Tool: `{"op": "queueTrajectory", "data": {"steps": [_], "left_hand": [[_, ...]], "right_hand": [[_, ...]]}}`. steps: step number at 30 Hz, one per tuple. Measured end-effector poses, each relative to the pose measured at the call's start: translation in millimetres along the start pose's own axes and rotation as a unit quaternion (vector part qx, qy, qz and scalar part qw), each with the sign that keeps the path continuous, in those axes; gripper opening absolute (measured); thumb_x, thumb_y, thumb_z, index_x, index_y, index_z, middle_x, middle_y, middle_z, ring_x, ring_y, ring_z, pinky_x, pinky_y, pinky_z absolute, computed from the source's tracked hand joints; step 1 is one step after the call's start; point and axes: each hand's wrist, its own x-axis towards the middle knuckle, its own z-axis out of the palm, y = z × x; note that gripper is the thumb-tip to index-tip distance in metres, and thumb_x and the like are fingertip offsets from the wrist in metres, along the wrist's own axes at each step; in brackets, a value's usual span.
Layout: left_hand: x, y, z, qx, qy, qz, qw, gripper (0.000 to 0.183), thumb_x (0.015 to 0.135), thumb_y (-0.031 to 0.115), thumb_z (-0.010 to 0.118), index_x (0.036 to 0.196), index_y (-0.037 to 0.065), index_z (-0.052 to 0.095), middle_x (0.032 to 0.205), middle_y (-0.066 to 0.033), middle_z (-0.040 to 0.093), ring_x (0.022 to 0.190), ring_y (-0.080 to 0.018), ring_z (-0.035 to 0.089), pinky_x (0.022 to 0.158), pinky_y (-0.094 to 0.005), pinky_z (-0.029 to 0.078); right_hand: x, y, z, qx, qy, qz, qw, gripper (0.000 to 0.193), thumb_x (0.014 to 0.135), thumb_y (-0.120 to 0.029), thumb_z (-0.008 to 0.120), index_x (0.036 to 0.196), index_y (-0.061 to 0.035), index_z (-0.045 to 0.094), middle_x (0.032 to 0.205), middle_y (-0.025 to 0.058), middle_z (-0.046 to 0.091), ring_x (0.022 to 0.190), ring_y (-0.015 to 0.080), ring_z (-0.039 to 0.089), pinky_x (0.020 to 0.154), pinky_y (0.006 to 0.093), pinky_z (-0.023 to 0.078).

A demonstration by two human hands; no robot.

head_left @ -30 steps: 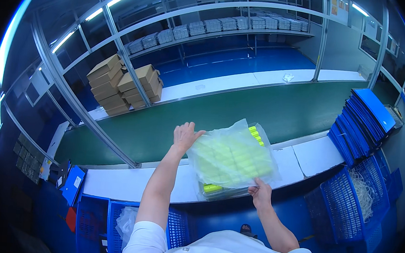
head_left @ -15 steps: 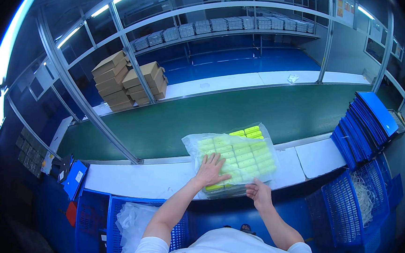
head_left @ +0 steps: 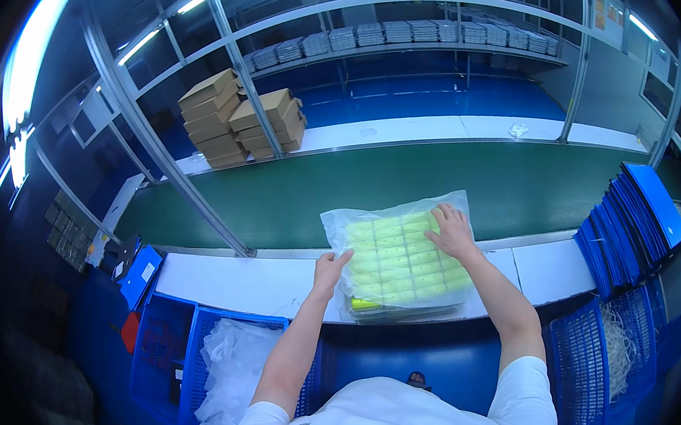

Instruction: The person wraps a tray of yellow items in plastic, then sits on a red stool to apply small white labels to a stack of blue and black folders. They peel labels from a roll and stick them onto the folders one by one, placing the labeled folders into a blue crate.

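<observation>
The right hand (head_left: 451,230) lies flat and spread on the top of a clear plastic bag (head_left: 398,252) filled with rows of yellow-green pieces, pressing near its far right corner. The left hand (head_left: 329,268) has its fingers loosely curled at the bag's near left edge, touching the film; whether it pinches the film cannot be told. The bag rests on the white desk (head_left: 233,280), on top of what looks like more of the same, and its near edge reaches the desk's front lip.

The likeliest trouble is slipping: the film looks slick, and a sideways push from either hand could slide the bag off the stack and over the lip toward the blue crate (head_left: 162,334) holding white bags below. Uneven pressure could also shift the rows inside. The green conveyor belt (head_left: 437,180) runs just beyond; a shove forward could put a corner onto it.
</observation>
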Motion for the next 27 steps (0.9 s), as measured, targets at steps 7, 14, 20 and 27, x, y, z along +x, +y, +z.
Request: {"op": "queueTrajectory", "data": {"steps": [7, 14, 20, 27], "left_hand": [[-18, -8, 4, -0.030, 0.067, 0.086, 0.994, 0.030, 0.094, 0.027, 0.068, 0.098, -0.001, 0.061, 0.079, -0.0055, 0.063, 0.075, -0.0135, 0.056, 0.065, -0.0312, 0.044], [-38, -5, -1, 0.180, 0.098, 0.092, 0.975, 0.048, 0.088, 0.032, 0.074, 0.117, -0.002, 0.058, 0.071, -0.0084, 0.063, 0.067, -0.0199, 0.059, 0.066, -0.0399, 0.047], [-34, -41, -33, 0.161, 0.274, 0.117, 0.941, 0.047, 0.089, 0.026, 0.072, 0.125, 0.001, 0.055, 0.090, -0.0125, 0.068, 0.080, -0.0293, 0.064, 0.075, -0.0458, 0.048], [-53, 44, 32, 0.399, 0.023, 0.473, 0.785, 0.058, 0.094, 0.033, 0.063, 0.138, -0.002, 0.048, 0.137, -0.0270, 0.050, 0.132, -0.0395, 0.045, 0.111, -0.0482, 0.033]], "right_hand": [[-11, 21, 39, -0.035, -0.054, 0.011, 0.998, 0.073, 0.092, -0.057, 0.056, 0.142, -0.0058, 0.047, 0.152, 0.0188, 0.040, 0.145, 0.0335, 0.030, 0.119, 0.0523, 0.021], [-11, 24, 38, -0.042, -0.049, 0.015, 0.998, 0.074, 0.092, -0.059, 0.054, 0.142, -0.0052, 0.048, 0.153, 0.0192, 0.039, 0.145, 0.0336, 0.030, 0.118, 0.0528, 0.021], [-10, 15, 40, -0.032, -0.042, 0.008, 0.999, 0.073, 0.092, -0.059, 0.055, 0.142, -0.0053, 0.048, 0.153, 0.0189, 0.039, 0.145, 0.0338, 0.029, 0.118, 0.0525, 0.022], [-9, 22, 32, -0.046, -0.086, 0.035, 0.995, 0.075, 0.093, -0.060, 0.051, 0.146, -0.0068, 0.044, 0.157, 0.0177, 0.034, 0.148, 0.0320, 0.024, 0.121, 0.0514, 0.017]]}}
